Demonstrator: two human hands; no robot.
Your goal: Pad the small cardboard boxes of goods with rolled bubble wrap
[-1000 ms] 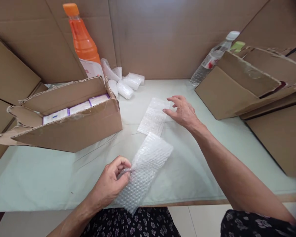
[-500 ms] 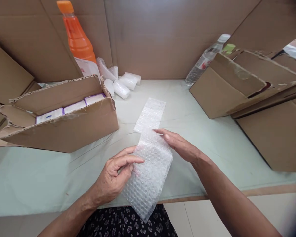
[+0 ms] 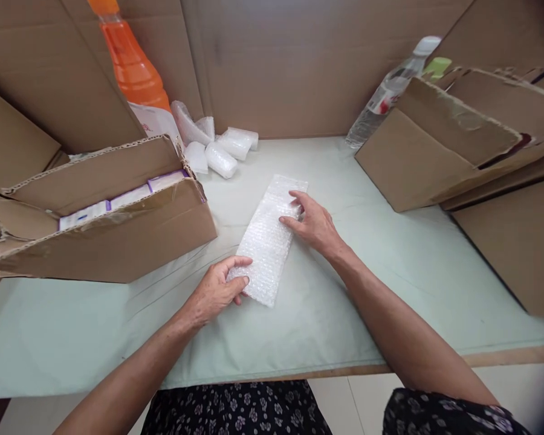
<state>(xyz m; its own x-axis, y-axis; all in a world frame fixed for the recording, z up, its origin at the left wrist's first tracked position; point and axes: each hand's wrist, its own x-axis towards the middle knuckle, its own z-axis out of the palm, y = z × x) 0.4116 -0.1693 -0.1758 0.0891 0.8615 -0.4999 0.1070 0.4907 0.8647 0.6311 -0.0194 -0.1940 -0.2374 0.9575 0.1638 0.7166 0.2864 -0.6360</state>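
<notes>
A long strip of clear bubble wrap (image 3: 265,248) lies slantwise on the table between my hands. My left hand (image 3: 220,281) grips its near left corner, with thumb and forefinger showing on top and other fingertips at the edge below. Over the far right edge, my right hand (image 3: 315,223) rests with forefinger and thumb spread apart, touching the wrap. Whether the strip is one piece or layers lying on each other, I cannot tell.
An open carton (image 3: 118,241) with white and purple boxes (image 3: 129,198) stands left. Behind it are an orange bottle (image 3: 133,66) and bubble wrap rolls (image 3: 222,160). More cartons (image 3: 417,145) and a clear bottle (image 3: 390,90) stand right. The table (image 3: 335,326) has a pale green cover.
The bubble wrap I held raised near the table's front edge now lies flat, farther forward, where another strip lay. My right hand has moved forward; my left hand has moved slightly forward.
</notes>
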